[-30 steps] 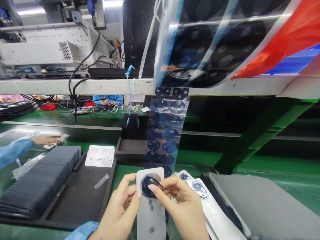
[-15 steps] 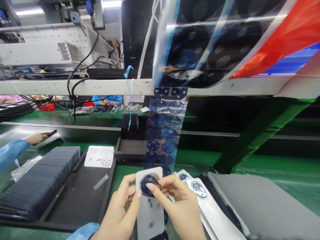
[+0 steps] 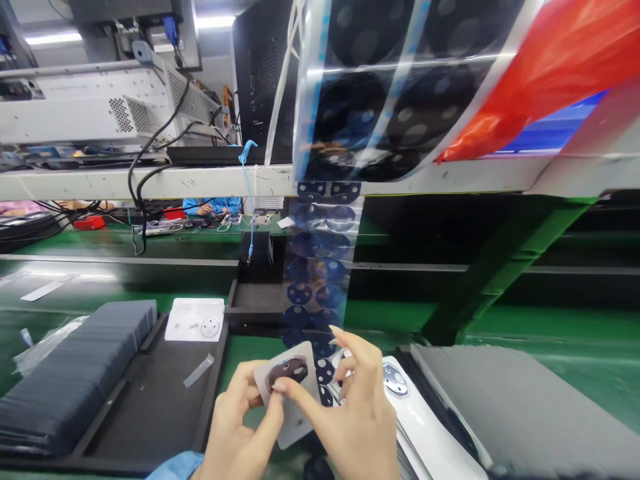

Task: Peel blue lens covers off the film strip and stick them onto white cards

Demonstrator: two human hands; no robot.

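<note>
My left hand [image 3: 243,417] pinches the left edge of a pale, phone-shaped card [image 3: 300,423] tilted over the bench. A dark, glossy camera-lens sticker [image 3: 290,370] with round holes lies on its upper part. My right hand [image 3: 357,407] has its thumb on the sticker's lower left edge, with its other fingers raised and spread apart. Behind the hands hangs a clear strip [image 3: 320,267] carrying two columns of dark lens stickers. White phone-shaped panels [image 3: 425,420] with lens cutouts lie stacked beside my right hand, partly hidden by it.
A black tray [image 3: 155,400] at the left holds a row of dark thin sheets [image 3: 75,373], a white card stack [image 3: 195,320] and a clear scrap [image 3: 199,371]. Grey foam sheets [image 3: 525,407] lie at the right. A roll of stickers [image 3: 380,93] hangs above, by a shelf edge [image 3: 210,183].
The card has tilted and its lower end has swung up. My right fingers have lifted off and spread, leaving the thumb on the sticker. A co-worker's hand at the left has gone from view.
</note>
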